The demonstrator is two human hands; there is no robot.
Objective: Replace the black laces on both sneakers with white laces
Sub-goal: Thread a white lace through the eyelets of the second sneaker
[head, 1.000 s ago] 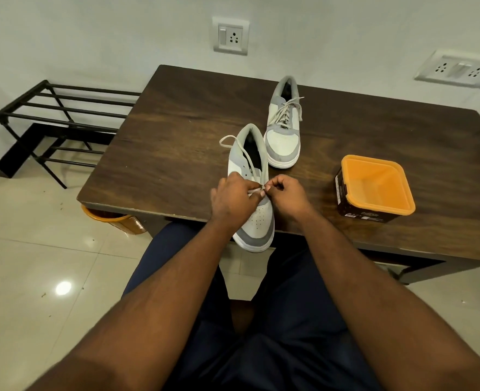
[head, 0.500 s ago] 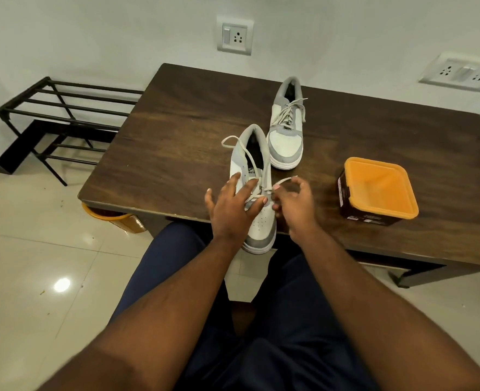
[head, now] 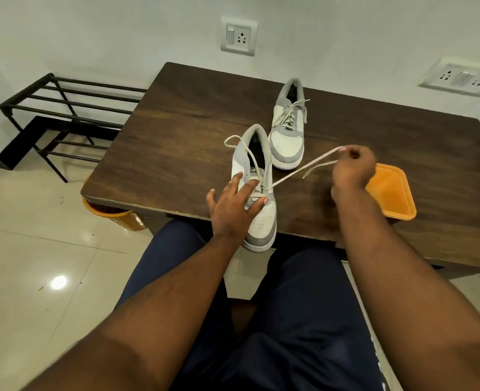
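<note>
Two grey-and-white sneakers stand on the dark wooden table [head: 176, 131]. The near sneaker [head: 264, 218] lies at the front edge, its toe over the edge. My left hand [head: 233, 204] presses flat on it with straight, spread fingers. A white lace [head: 298, 172] runs taut from its lower eyelets up to the right, where my right hand [head: 351, 167] pinches it. The lace's other end loops loose beside the collar on the left. The far sneaker [head: 288, 136] stands behind, fully laced in white.
An orange-lidded dark box [head: 394, 193] sits on the table just right of my right hand. A black metal shoe rack [head: 63, 114] stands on the floor at left. An orange bin [head: 111, 215] shows under the table's left corner. My lap is below the table edge.
My right hand has pulled the lace out to the right and upward, drawing it taut. My left hand has opened from pinching at the eyelets to pressing flat on the sneaker.
</note>
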